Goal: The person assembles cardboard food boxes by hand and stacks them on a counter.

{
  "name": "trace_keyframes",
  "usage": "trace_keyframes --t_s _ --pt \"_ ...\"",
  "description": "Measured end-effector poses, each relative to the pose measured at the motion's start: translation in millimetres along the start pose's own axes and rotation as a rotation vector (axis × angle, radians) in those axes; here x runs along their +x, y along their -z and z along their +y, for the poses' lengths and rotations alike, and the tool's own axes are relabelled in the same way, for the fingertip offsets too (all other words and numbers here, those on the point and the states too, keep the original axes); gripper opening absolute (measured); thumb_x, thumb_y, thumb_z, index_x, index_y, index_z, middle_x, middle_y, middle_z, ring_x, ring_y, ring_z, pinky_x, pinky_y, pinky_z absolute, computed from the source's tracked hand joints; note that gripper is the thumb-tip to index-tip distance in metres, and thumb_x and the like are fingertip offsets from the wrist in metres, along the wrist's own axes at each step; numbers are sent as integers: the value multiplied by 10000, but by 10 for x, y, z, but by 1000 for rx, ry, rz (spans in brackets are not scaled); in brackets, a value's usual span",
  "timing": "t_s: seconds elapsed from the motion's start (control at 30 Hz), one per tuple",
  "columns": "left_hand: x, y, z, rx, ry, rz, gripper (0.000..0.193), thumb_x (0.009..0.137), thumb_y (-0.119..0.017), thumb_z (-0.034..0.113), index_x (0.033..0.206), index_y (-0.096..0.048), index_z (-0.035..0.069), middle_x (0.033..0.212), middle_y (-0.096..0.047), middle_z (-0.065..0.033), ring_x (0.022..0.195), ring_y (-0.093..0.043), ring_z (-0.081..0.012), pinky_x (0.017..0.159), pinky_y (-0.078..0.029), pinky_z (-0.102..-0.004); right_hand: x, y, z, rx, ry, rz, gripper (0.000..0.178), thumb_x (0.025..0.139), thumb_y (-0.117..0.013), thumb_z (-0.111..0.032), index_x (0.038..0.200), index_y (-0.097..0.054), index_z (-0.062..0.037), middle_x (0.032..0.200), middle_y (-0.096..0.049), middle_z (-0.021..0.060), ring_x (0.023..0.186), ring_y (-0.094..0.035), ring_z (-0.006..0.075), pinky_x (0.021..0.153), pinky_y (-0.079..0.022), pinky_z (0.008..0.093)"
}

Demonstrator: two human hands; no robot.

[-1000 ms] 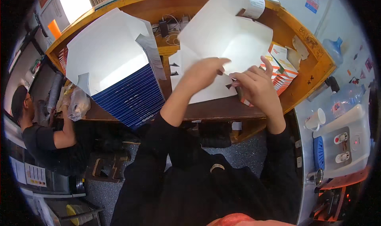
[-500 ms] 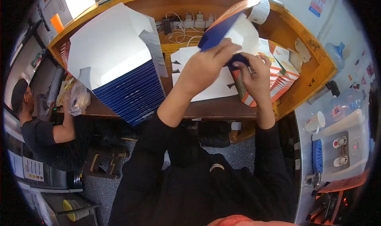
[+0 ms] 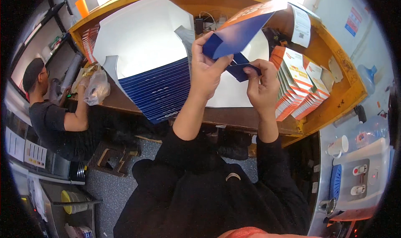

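Left hand (image 3: pixel 207 73) fingers grip blue carton blank (image 3: pixel 238 35); right hand (image 3: pixel 261 85) fingers pinch its flap

Packaging workshop: wooden workbench (image 3: pixel 250 119), stacks of flat blue cartons (image 3: pixel 156 89), folded orange boxes (image 3: pixel 298 85), co-worker (image 3: pixel 54 112) alongside.

You wear a plain black long-sleeved top; its left sleeve is pushed up to the elbow, its right sleeve reaches the wrist. Your left hand (image 3: pixel 205 73) and right hand (image 3: pixel 261 85) are bare, without gloves, rings or a watch.
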State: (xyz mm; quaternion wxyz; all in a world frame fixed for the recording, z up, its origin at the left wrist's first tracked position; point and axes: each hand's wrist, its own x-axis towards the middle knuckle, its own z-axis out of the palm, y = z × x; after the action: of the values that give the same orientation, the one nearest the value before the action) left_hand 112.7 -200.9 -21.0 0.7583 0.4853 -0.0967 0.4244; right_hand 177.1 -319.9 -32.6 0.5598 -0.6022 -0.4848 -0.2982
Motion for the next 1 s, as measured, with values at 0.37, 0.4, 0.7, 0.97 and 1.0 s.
trace_keyframes --t_s 0.37,0.4,0.7,0.97,1.0 --pt "-81 42 169 249 -183 -12 592 703 -625 -54 1194 -300 13 1147 -409 -125 1043 -458 -177 883 -407 -281 22 -237 -181 381 -257 194 66 806 -559 15 839 -503 3 800 -589 49 752 -550 90 682 -418 185" --pt "-73 89 182 318 -211 -42 613 714 -628 -36 1221 -286 15 1161 -402 -127 1052 -456 -174 880 -408 -286 36 -207 -170 360 -245 127 86 780 -576 23 853 -531 32 879 -617 122 800 -575 129 716 -450 223" --pt "-128 358 832 571 -309 146 813 613 -752 140 1229 -232 35 1112 -455 -151 1010 -487 -207 841 -422 -300 303 -535 -687 513 61 -209 454 741 -586 29 1151 -394 -4 965 -604 134 895 -586 169 768 -437 252" --pt "211 937 1651 631 -134 410 287 749 -435 178 951 -529 -3 832 -524 -74 730 -485 -167 618 -410 -322 1302 -773 -327 166 -277 -299 456 867 -464 -376 1171 -433 -38 1088 -521 69 972 -494 201 834 -381 324" --pt "245 1058 1711 624 -101 445 262 755 -434 182 911 -539 0 806 -528 -75 691 -483 -167 606 -407 -315 1311 -843 -351 338 -301 -397 463 865 -439 -371 1233 -398 -94 1221 -404 116 1118 -386 201 923 -308 327"
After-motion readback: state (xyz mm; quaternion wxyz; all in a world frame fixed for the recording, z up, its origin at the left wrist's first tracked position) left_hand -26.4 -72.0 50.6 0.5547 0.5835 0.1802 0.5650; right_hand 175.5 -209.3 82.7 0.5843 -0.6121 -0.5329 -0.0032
